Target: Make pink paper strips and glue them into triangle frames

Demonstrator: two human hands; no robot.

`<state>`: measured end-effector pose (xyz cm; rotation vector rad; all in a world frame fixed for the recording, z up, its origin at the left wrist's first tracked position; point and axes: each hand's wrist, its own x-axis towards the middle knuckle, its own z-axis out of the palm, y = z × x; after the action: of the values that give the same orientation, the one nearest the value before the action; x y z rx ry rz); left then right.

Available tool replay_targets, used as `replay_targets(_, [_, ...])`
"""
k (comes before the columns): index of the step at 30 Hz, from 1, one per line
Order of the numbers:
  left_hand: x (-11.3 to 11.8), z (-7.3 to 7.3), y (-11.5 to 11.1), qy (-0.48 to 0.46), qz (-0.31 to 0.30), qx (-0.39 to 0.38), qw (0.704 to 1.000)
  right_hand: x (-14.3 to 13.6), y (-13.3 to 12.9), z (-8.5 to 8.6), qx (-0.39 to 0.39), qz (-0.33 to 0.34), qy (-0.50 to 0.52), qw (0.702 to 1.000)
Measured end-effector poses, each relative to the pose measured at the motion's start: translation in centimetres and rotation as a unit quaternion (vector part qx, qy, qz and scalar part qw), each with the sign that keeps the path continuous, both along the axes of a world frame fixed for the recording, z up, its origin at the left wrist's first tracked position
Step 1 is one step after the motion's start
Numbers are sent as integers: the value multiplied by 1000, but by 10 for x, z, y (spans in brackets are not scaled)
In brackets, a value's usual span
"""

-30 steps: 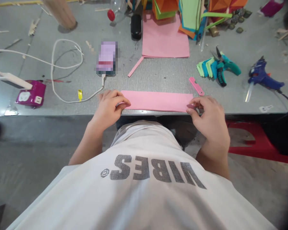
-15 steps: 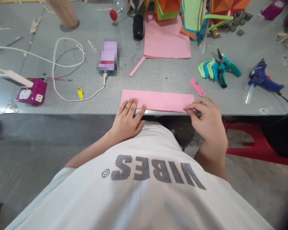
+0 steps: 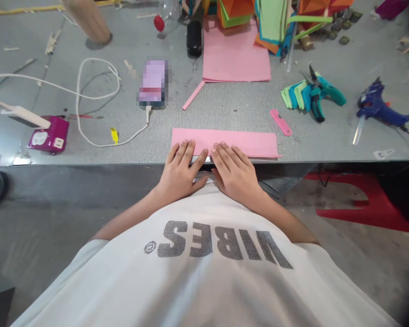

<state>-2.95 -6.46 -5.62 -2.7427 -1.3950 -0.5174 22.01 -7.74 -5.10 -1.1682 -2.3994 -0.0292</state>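
A long folded strip of pink paper [image 3: 259, 141] lies along the table's front edge. My left hand [image 3: 179, 168] rests flat on its left part, fingers spread. Beside it my right hand [image 3: 235, 170] presses on the strip's middle with fingers stretched out, and holds nothing. The strip's right end lies uncovered, with a thin fold sticking out at its lower corner. Just beyond that end is a pink utility knife [image 3: 281, 122]. Farther back lie a stack of pink paper [image 3: 236, 54] and a narrow pink strip [image 3: 193, 96].
Teal-handled pliers [image 3: 318, 95] lie by small folded green and blue papers [image 3: 296, 95]. At the right is a blue glue gun [image 3: 378, 104]. A phone [image 3: 153, 82] on a white cable and a purple power adapter [image 3: 51, 134] occupy the left. Coloured paper pieces [image 3: 272, 22] stand behind.
My right hand has moved left from the strip's right end to its middle, and its pinched fingers have flattened out. My left hand has stayed in place.
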Motion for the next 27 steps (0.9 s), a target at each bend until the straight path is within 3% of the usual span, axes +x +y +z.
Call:
replay_targets(11, [4,13,-3,17,6,-40,999,-8,-3,-8,-16,-40,-7,999])
replay_targets(21, [7,17,-3,33,14,-50,998,20,-7,-24,58,-58,-15,996])
replay_targets(27, [7,19,-4,33,17,-62,997,27,-16,-21,80,-90,-20,993])
